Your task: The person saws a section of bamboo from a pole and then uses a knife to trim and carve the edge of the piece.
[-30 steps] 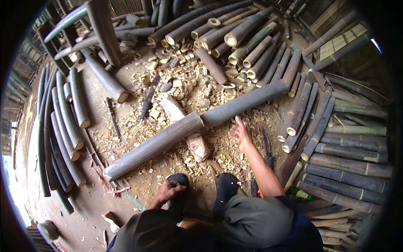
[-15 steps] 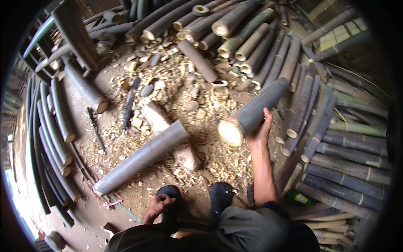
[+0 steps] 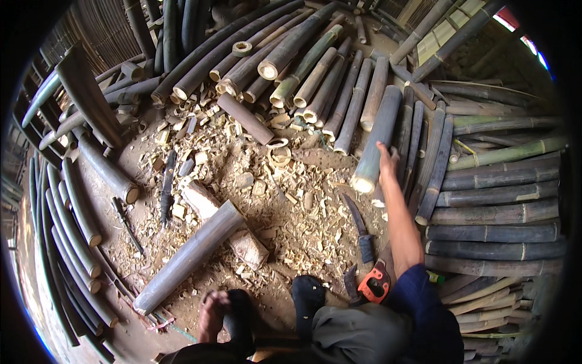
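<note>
My right hand grips the near part of a dark bamboo pole, its thumb along the side and its other fingers mostly hidden. The pole's pale cut end faces me, and its far end points away beside other poles. My left hand is low by my left foot, fingers loosely curled and nothing visible in them. In front of it, a grey bamboo length rests aslant across a pale, hacked wooden block. Left of my right forearm lie a curved knife with a wrapped handle and an orange handle, probably a saw's.
Pale wood chips cover the ground. Cut bamboo poles fan out at the back, with more stacked at the right and left. A dark long tool and a thin one lie left of the block.
My right hand has carried the bamboo pole right and away, among the other poles. The curved knife and orange handle have come into sight. My left hand has shifted slightly left and down.
</note>
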`<action>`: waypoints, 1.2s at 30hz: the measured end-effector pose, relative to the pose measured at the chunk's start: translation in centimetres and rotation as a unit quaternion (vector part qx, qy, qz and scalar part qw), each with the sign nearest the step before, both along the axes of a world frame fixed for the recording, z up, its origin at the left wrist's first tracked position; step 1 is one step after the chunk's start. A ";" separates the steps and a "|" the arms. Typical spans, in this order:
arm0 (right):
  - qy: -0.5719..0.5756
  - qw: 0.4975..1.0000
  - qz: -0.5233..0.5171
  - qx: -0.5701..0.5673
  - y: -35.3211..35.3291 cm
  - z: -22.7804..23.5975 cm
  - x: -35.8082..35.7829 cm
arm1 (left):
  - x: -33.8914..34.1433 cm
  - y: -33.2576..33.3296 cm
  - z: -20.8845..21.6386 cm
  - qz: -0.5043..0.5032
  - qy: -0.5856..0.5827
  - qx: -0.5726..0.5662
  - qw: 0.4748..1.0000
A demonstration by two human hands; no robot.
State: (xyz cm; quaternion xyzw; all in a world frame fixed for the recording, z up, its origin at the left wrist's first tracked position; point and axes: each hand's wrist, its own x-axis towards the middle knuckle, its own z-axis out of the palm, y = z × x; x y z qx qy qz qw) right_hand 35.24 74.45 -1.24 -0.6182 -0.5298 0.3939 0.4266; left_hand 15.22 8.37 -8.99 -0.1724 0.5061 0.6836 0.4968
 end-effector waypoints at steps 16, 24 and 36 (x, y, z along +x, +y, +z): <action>-0.172 0.897 0.405 0.039 -31.6 -6.0 -2.3 | -8.9 3.6 0.5 0.286 0.026 0.106 0.952; -0.302 0.784 0.527 0.131 -37.6 -5.2 -7.1 | -19.9 6.1 14.9 0.302 0.320 0.173 0.881; -0.292 0.754 0.581 0.087 -35.9 -4.8 -7.2 | -17.3 9.8 19.0 -0.082 0.644 -0.133 0.749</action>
